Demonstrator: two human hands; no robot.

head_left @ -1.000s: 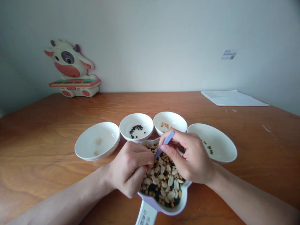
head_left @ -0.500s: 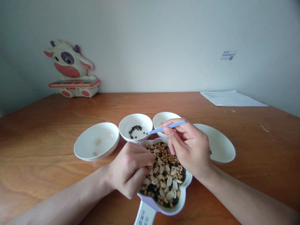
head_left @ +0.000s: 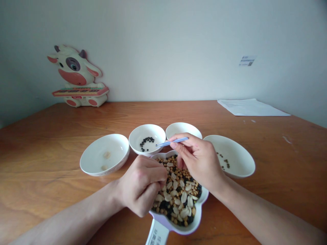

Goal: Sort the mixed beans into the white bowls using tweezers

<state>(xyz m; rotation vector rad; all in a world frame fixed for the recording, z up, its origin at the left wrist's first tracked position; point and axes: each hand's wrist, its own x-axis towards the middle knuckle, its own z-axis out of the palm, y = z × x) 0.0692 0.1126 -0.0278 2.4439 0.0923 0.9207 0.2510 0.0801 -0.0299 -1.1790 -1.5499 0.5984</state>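
Pale blue tweezers (head_left: 170, 142) sit pinched in my right hand (head_left: 198, 154), their tips over the right side of a white bowl (head_left: 135, 139) with several black beans (head_left: 146, 141) in it. A small dark bean shows at the tips. Below my hands is a lilac-and-white scalloped tray (head_left: 205, 195) with a labelled handle (head_left: 157, 233), full of mixed peanuts (head_left: 184, 197), yellow beans and dark beans. My left hand (head_left: 145, 182) is a closed fist over the tray's left rim; its fingertips are turned away, and what they hold, if anything, is hidden.
A white bowl (head_left: 87, 160) with two pale pieces stands on the left. Behind my right hand is another white bowl (head_left: 182, 127); a fourth bowl (head_left: 242, 158), on the right, holds several brown beans. A cow toy keyboard (head_left: 79, 92) and papers (head_left: 251, 107) lie farther back.
My right hand has moved left with the tweezers, bringing the tips farther over the black-bean bowl. More of the right bowl's brown beans now shows. The left hand stays put.
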